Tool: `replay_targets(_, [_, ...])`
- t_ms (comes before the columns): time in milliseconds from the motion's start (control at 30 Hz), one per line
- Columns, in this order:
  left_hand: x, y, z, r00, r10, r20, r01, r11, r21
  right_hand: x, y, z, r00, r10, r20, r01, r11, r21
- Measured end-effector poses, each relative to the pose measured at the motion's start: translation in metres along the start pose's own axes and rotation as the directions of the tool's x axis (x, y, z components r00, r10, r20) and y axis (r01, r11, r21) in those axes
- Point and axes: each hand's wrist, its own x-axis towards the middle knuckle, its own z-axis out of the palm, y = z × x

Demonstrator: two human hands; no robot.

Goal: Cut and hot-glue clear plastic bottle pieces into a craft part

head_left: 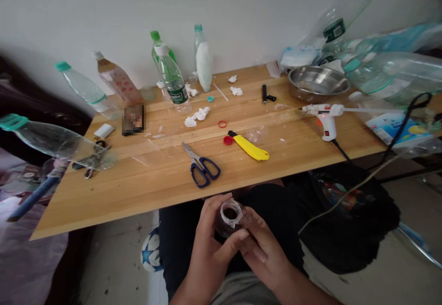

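Both my hands are in my lap, below the front edge of the wooden table (145,190). My left hand (207,249) and my right hand (262,245) are closed together around a small clear cut bottle top (230,217), its open neck facing up at me. The left thumb presses against its side. On the table just above lie blue-handled scissors (202,167), a yellow utility knife (249,147), a red cap (228,140) and a red ring (222,124).
A white glue gun (324,118) with a black cord lies at the right, near a steel bowl (317,83). Several plastic bottles (174,81) stand along the wall. Tissue scraps (196,115) dot the middle. Large clear bottles (390,72) crowd the right. A ball (151,249) sits on the floor.
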Motion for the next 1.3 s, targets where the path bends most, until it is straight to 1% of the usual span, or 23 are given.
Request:
replay_targets(67, [0.003, 0.001, -0.007, 0.998, 0.036, -0.043, -0.032, 0.997, 0.071, 0.0, -0.002, -0.005, 0.999, -0.027, -0.042, 0.024, 0.997, -0.071])
replay_targets(133, [0.004, 0.002, -0.012, 0.997, 0.014, -0.072, -0.008, 0.996, 0.083, -0.002, -0.006, -0.011, 0.988, -0.111, -0.106, 0.082, 0.965, -0.248])
replay_targets(200, [0.004, 0.004, -0.013, 0.995, -0.065, -0.07, 0.065, 0.998, 0.002, -0.006, -0.009, -0.019, 0.956, -0.259, -0.135, 0.171, 0.872, -0.458])
replay_targets(233, [0.004, 0.005, -0.013, 0.993, -0.106, -0.053, 0.103, 0.993, -0.058, -0.008, -0.011, -0.022, 0.932, -0.344, -0.113, 0.232, 0.805, -0.546])
replay_targets(267, [0.004, 0.006, -0.012, 0.99, -0.14, -0.031, 0.136, 0.984, -0.118, -0.01, -0.012, -0.025, 0.899, -0.433, -0.063, 0.306, 0.724, -0.618])
replay_targets(300, [0.003, 0.007, -0.01, 0.986, -0.169, -0.009, 0.165, 0.971, -0.171, -0.011, -0.013, -0.028, 0.853, -0.522, 0.012, 0.393, 0.627, -0.673])
replay_targets(333, [0.003, 0.008, -0.008, 0.981, -0.193, 0.009, 0.19, 0.956, -0.222, -0.013, -0.014, -0.03, 0.792, -0.601, 0.107, 0.484, 0.512, -0.71])
replay_targets(400, [0.003, 0.009, -0.004, 0.969, -0.245, 0.025, 0.239, 0.907, -0.346, -0.015, -0.014, -0.033, 0.637, -0.714, 0.291, 0.631, 0.265, -0.73])
replay_targets(433, [0.002, 0.009, -0.002, 0.959, -0.281, 0.037, 0.27, 0.868, -0.417, -0.015, -0.014, -0.034, 0.562, -0.745, 0.36, 0.673, 0.158, -0.723])
replay_targets(467, [0.002, 0.01, 0.0, 0.948, -0.315, 0.051, 0.299, 0.822, -0.484, -0.016, -0.014, -0.034, 0.506, -0.76, 0.409, 0.694, 0.076, -0.716])
replay_targets(500, [0.002, 0.01, 0.001, 0.937, -0.343, 0.068, 0.325, 0.781, -0.533, -0.016, -0.014, -0.033, 0.472, -0.761, 0.446, 0.703, 0.02, -0.711])
replay_targets(567, [0.002, 0.011, 0.003, 0.921, -0.379, 0.093, 0.36, 0.735, -0.574, -0.017, -0.015, -0.031, 0.446, -0.746, 0.495, 0.71, -0.041, -0.703])
replay_targets(633, [0.002, 0.011, 0.004, 0.914, -0.394, 0.096, 0.374, 0.728, -0.575, -0.018, -0.018, -0.027, 0.417, -0.732, 0.539, 0.728, -0.086, -0.68])
replay_targets(733, [0.0, 0.01, 0.005, 0.912, -0.399, 0.098, 0.378, 0.719, -0.583, -0.017, -0.026, -0.017, 0.326, -0.735, 0.595, 0.753, -0.178, -0.633])
replay_targets(767, [-0.001, 0.009, 0.005, 0.913, -0.397, 0.097, 0.375, 0.72, -0.584, -0.016, -0.028, -0.013, 0.309, -0.736, 0.602, 0.748, -0.203, -0.632])
replay_targets(800, [-0.001, 0.007, 0.005, 0.916, -0.388, 0.098, 0.37, 0.728, -0.577, -0.014, -0.031, -0.009, 0.305, -0.739, 0.601, 0.735, -0.219, -0.642])
replay_targets(867, [-0.004, 0.003, 0.004, 0.926, -0.364, 0.1, 0.358, 0.762, -0.539, -0.011, -0.035, -0.001, 0.317, -0.743, 0.59, 0.704, -0.233, -0.671])
replay_targets(933, [-0.006, 0.0, 0.003, 0.939, -0.325, 0.112, 0.338, 0.816, -0.469, -0.007, -0.038, 0.005, 0.326, -0.741, 0.587, 0.694, -0.234, -0.681])
replay_targets(1033, [-0.008, -0.002, 0.002, 0.96, -0.25, 0.125, 0.279, 0.892, -0.357, -0.005, -0.043, 0.011, 0.298, -0.734, 0.609, 0.718, -0.248, -0.651])
replay_targets(1100, [-0.008, 0.0, 0.002, 0.971, -0.207, 0.116, 0.233, 0.922, -0.31, -0.006, -0.045, 0.012, 0.282, -0.727, 0.625, 0.733, -0.258, -0.63])
replay_targets(1133, [-0.008, 0.001, 0.002, 0.975, -0.193, 0.11, 0.218, 0.929, -0.298, -0.007, -0.046, 0.012, 0.283, -0.728, 0.625, 0.733, -0.256, -0.63])
replay_targets(1233, [-0.008, 0.006, 0.004, 0.981, -0.166, 0.097, 0.188, 0.935, -0.302, -0.01, -0.049, 0.011, 0.318, -0.715, 0.623, 0.724, -0.241, -0.646])
replay_targets(1300, [-0.008, 0.009, 0.005, 0.981, -0.167, 0.097, 0.189, 0.934, -0.302, -0.011, -0.05, 0.009, 0.335, -0.689, 0.643, 0.724, -0.248, -0.644])
